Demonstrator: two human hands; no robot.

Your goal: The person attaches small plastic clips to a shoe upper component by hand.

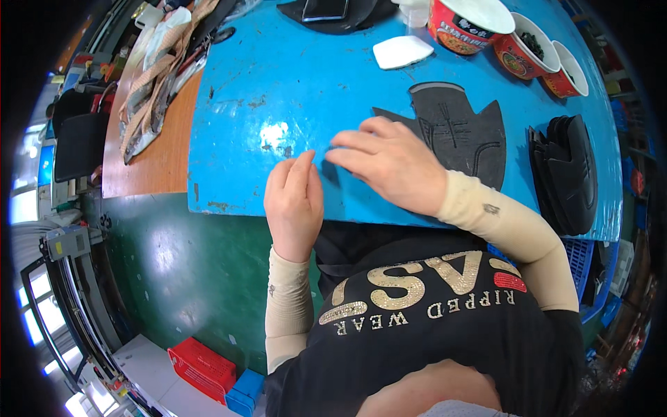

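"Grip state?"

"Left bare hand (295,200): fingertips together; whether anything is pinched, cannot tell. Right bare hand (392,165): fingers apart, no object visible."

"Location of the flat black foam-like panel (472,132)?"

"On the glossy blue bench (236,156), near its front edge."

"Fault risk?"

"Panel displacement, likely caused by the beige knit sleeve (507,215) dragging across it."

"Obscured?"

"Panel's near-left portion, behind the right hand. Dark flat piece (347,26) at the bench's far edge: cut off."

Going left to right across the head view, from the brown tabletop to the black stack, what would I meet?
Brown tabletop, left hand, right hand, flat black cut piece, stack of black pieces.
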